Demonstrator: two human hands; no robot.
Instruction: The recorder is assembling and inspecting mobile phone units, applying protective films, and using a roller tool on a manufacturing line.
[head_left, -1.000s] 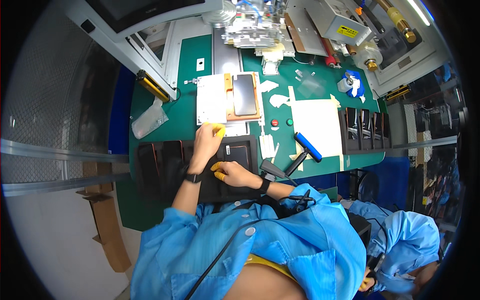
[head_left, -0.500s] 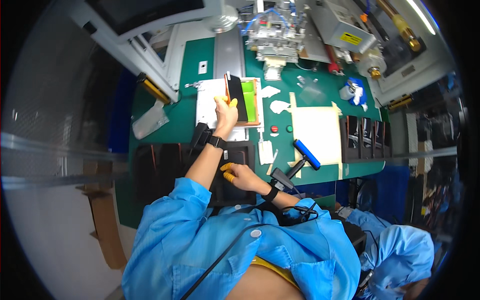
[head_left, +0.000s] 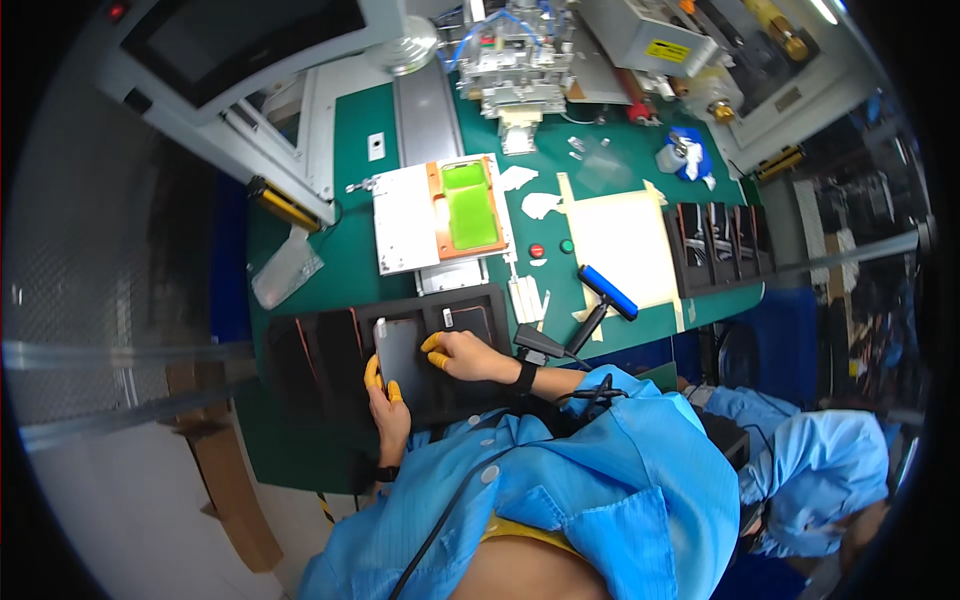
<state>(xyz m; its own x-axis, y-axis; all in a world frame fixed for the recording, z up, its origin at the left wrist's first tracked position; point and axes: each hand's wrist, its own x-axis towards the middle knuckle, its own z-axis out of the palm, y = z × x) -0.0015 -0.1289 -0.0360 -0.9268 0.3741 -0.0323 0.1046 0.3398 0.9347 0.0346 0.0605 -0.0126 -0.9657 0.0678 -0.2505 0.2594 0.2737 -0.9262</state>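
Note:
My left hand (head_left: 388, 402), with yellow finger cots, grips a dark flat phone-like panel (head_left: 403, 356) by its left side and lower edge. The panel is held over the black slotted tray (head_left: 345, 390) at the table's front. My right hand (head_left: 468, 356), also in yellow cots, is beside the panel's right edge with its fingers bent together; whether anything small is between them is hidden. Just beyond that hand, another dark panel (head_left: 470, 321) with a small white tab lies in the tray. Farther off, the orange-framed fixture (head_left: 440, 215) shows its bare green insert (head_left: 472, 218).
A blue roller (head_left: 608, 292) lies by a taped cream sheet (head_left: 622, 250). Red (head_left: 536, 251) and green (head_left: 567, 246) buttons sit left of it. A second black tray (head_left: 720, 245) stands at right, a metal machine (head_left: 515, 75) at the back. A person in blue (head_left: 820, 470) is nearby.
My left hand has brought the dark panel from the fixture back to the tray, uncovering the green insert. My right hand stays over the tray, its fingers now close to the panel.

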